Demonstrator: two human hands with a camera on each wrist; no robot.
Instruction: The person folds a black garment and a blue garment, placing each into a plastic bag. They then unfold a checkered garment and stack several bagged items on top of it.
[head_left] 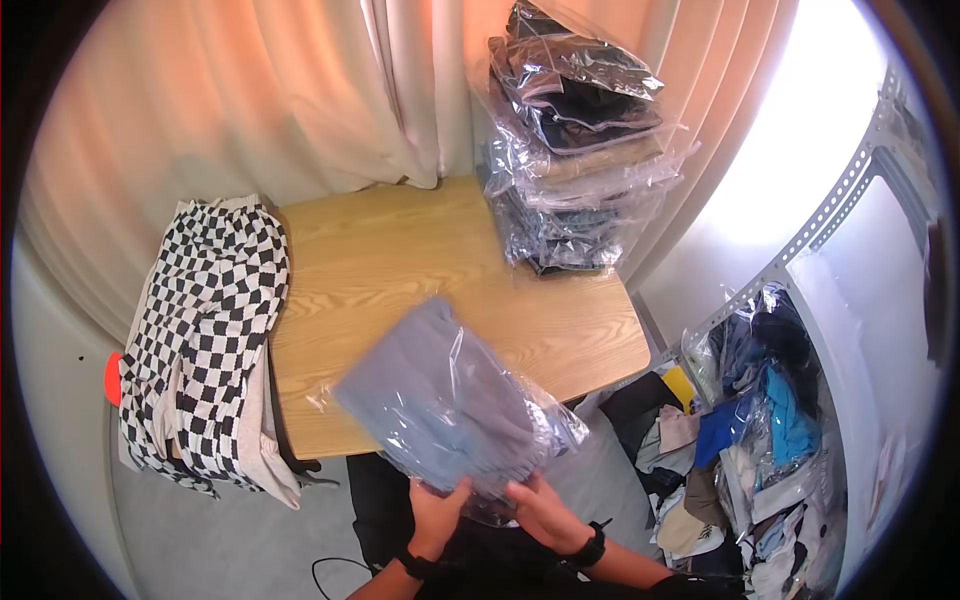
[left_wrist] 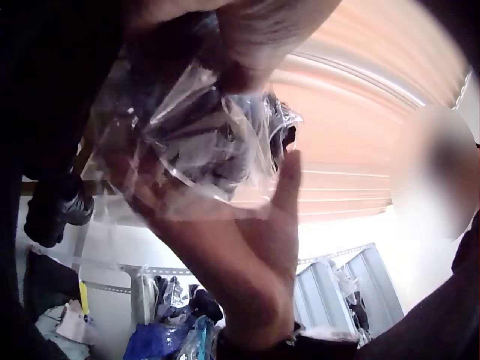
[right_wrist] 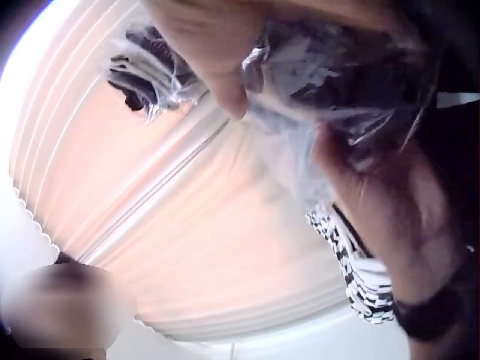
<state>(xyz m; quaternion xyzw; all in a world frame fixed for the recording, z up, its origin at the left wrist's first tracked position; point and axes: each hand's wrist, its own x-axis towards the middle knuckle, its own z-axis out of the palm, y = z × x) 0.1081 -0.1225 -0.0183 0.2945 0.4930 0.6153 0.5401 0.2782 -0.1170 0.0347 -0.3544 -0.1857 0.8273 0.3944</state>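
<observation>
A folded grey garment in a clear plastic bag (head_left: 440, 390) lies tilted over the table's near edge in the head view. My left hand (head_left: 438, 515) grips the bag's near end, thumb on top. My right hand (head_left: 550, 515) holds the same end a little to the right, its thumb also on the plastic. Crinkled clear film (left_wrist: 202, 142) spans the space between both hands in the left wrist view. The right wrist view has the bag (right_wrist: 337, 75) between the hands, the fingers beneath it partly hidden.
Black-and-white checkered clothing (head_left: 210, 320) is piled at the table's left. A tall stack of bagged garments (head_left: 580, 150) stands at the back right of the wooden table (head_left: 390, 240). Loose and bagged clothes (head_left: 740, 430) fill the area by a metal shelf frame on the right.
</observation>
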